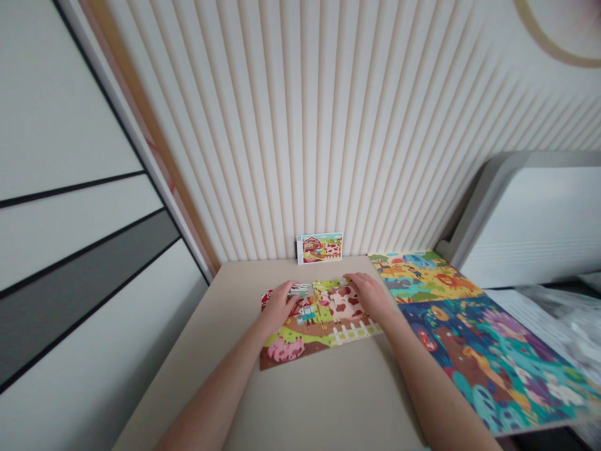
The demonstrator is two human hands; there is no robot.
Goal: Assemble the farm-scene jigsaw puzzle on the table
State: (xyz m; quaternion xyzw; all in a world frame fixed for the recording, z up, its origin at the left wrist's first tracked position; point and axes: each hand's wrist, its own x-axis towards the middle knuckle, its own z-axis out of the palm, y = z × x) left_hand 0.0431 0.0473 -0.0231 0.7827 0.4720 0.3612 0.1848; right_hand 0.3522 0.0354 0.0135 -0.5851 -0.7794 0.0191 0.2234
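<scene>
Observed: the farm jigsaw puzzle (314,332) lies flat on a beige table (323,401), directly beneath both hands and toward the table's far end. Its long axis runs left to right, skewed so that the right end sits a little farther away than the left. The near edge is straight; the far edge looks uneven and is partly hidden by the hands. The picture reads upright from the person's side, with a pink pig (283,349) at near left, a white picket fence (354,332) at near right and a spotted cow (342,302) right of centre.

The left hand (278,307) sits over the puzzle's left part, fingers curled, gripping a small puzzle piece (299,289) at the far edge. The right hand (369,295) rests over the far right part, open and nearly flat, its fingertips (350,279) on the pieces; no held item is visible. The hands are apart.

Beyond the puzzle, a picture card (319,248) stands against a ribbed white wall (300,138). To the right, a lion-themed puzzle (425,275) and a larger jungle puzzle (488,363) lie edge to edge. A white panelled door (70,188) is at left; a white appliance (530,219) is at far right.
</scene>
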